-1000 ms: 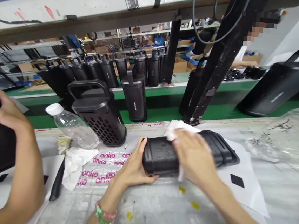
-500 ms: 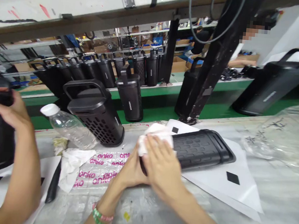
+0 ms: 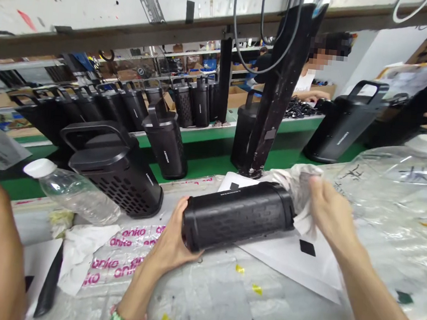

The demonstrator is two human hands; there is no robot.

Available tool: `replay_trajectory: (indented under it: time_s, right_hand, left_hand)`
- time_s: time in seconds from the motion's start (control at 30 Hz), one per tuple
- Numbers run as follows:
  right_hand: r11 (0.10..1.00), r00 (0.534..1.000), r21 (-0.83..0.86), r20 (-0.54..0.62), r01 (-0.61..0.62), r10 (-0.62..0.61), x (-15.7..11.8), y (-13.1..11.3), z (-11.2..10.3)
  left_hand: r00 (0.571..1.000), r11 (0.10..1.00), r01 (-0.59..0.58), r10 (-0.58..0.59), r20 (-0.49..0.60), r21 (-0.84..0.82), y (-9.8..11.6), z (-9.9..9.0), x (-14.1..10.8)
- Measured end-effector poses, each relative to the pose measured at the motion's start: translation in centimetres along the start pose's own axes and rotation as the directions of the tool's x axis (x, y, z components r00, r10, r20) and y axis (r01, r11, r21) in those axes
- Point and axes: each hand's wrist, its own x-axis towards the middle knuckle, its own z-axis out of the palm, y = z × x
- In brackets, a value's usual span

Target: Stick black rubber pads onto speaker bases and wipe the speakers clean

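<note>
The workbench (image 3: 200, 299) carries a white sheet (image 3: 318, 271); partly over that sheet, between the bench's far and near edges, the black case (image 3: 238, 215) is on its side; my left hand (image 3: 171, 249), half open, cups the case's left end; my right hand (image 3: 331, 209), fingers closed, pinches a white cloth (image 3: 301, 188) at its right end; in my judgement, sound wiping calls for a firm left grip, even pressure and a clean fold worked into the corners.

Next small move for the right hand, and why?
Probably draw the white cloth around the right end of the black unit: the right hand holds the cloth bunched at that end, while the left hand grips the opposite end.
</note>
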Motion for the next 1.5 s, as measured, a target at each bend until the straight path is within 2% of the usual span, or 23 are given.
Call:
replay_trajectory:
  time_s: [0.1, 0.2, 0.27, 0.33, 0.37, 0.43, 0.5, 0.57, 0.63, 0.7, 0.77, 0.87, 1.0, 1.07, 1.13, 1.2, 1.23, 1.3, 1.37, 1.43, 1.5]
  right_hand:
    - [0.99, 0.996, 0.118, 0.052, -0.079, 0.074, -0.3, 0.4, 0.4]
    - [0.974, 0.99, 0.193, 0.101, -0.118, 0.1, -1.6, 0.0, 0.0]
    - [0.972, 0.984, 0.176, 0.108, -0.157, 0.139, -2.3, -0.2, -1.3]
    - [0.982, 0.989, 0.121, -0.002, -0.144, 0.145, -2.7, -0.5, -2.5]
    - [0.991, 0.993, 0.098, -0.059, -0.092, 0.098, -2.9, -0.9, -2.8]
    - [0.992, 0.987, 0.048, -0.118, 0.116, -0.109, -3.8, -2.4, -2.2]
    - [0.929, 0.925, -0.013, -0.083, 0.37, -0.37, -5.4, -5.3, -0.3]
    - [0.837, 0.834, -0.109, -0.079, 0.537, -0.545, -7.6, -9.1, 2.0]
    - [0.775, 0.772, -0.077, -0.066, 0.628, -0.632, -9.7, -13.0, 3.7]
    - [0.761, 0.761, -0.032, -0.013, 0.648, -0.649, -10.9, -15.9, 4.6]
    - [0.755, 0.755, 0.006, 0.033, 0.656, -0.655, -10.9, -16.7, 4.8]
    - [0.759, 0.76, -0.05, 0.037, 0.649, -0.648, -8.9, -14.1, 4.2]
    - [0.843, 0.861, -0.176, 0.07, 0.508, -0.504, -4.7, -6.6, 2.6]
    - [0.916, 0.93, -0.161, 0.086, 0.366, -0.357, -2.7, -3.1, 1.2]
    - [0.971, 0.983, -0.159, 0.062, 0.18, -0.172, -1.1, -0.6, -0.5]
    - [0.986, 0.998, -0.166, -0.037, 0.034, -0.041, -0.3, 0.5, -2.1]
    - [0.987, 0.996, -0.161, -0.091, 0.005, -0.02, -0.3, 0.6, -2.6]
    - [0.992, 0.989, -0.122, -0.138, 0.034, -0.051, -0.9, -0.2, -2.7]
    - [0.981, 0.977, -0.081, -0.107, 0.175, -0.183, -2.5, -1.4, -1.7]
    - [0.924, 0.923, -0.069, -0.064, 0.376, -0.38, -4.6, -2.2, -0.4]
    - [0.862, 0.86, -0.076, -0.062, 0.501, -0.506, -7.2, -2.1, 0.2]
  left_hand:
    - [0.999, 0.988, 0.016, -0.008, 0.051, -0.152, -0.7, 0.2, -0.5]
    - [0.984, 0.911, 0.171, -0.137, 0.114, -0.375, -0.4, 0.3, -0.8]
    - [0.96, 0.883, 0.269, -0.214, 0.181, -0.385, 0.2, 0.2, -0.8]
    - [0.943, 0.891, 0.311, -0.245, 0.226, -0.331, 0.8, 0.2, -0.7]
    - [0.943, 0.902, 0.308, -0.247, 0.222, -0.303, 1.0, 0.2, -0.7]
    - [0.95, 0.921, 0.287, -0.24, 0.199, -0.262, 1.1, 0.2, -0.6]
    - [0.957, 0.933, 0.262, -0.219, 0.189, -0.246, 0.9, 0.4, -0.6]
    - [0.967, 0.943, 0.225, -0.185, 0.177, -0.246, 0.5, 0.7, -0.7]
    - [0.974, 0.955, 0.196, -0.161, 0.162, -0.224, 0.1, 1.1, -0.9]
    - [0.974, 0.964, 0.191, -0.163, 0.16, -0.183, -0.2, 1.4, -1.0]
    - [0.974, 0.97, 0.188, -0.165, 0.155, -0.152, -0.4, 1.6, -1.1]
    - [0.98, 0.974, 0.173, -0.157, 0.12, -0.145, -0.5, 1.5, -1.2]
    - [0.983, 0.979, 0.166, -0.155, 0.101, -0.115, -0.4, 1.2, -1.1]
    - [0.984, 0.982, 0.16, -0.15, 0.097, -0.1, -0.3, 1.2, -1.1]
    - [0.986, 0.984, 0.149, -0.14, 0.091, -0.102, -0.3, 1.2, -1.0]
    - [0.985, 0.982, 0.152, -0.142, 0.094, -0.111, -0.4, 1.1, -1.0]
    - [0.985, 0.981, 0.158, -0.147, 0.095, -0.111, -0.4, 1.1, -1.1]
    - [0.983, 0.98, 0.169, -0.16, 0.09, -0.102, -0.5, 1.1, -1.1]
    - [0.983, 0.981, 0.174, -0.168, 0.073, -0.083, -0.4, 0.9, -1.1]
    - [0.981, 0.98, 0.188, -0.184, 0.053, -0.065, -0.2, 0.7, -1.1]
    - [0.978, 0.977, 0.207, -0.205, 0.04, -0.056, 0.2, 0.5, -1.0]
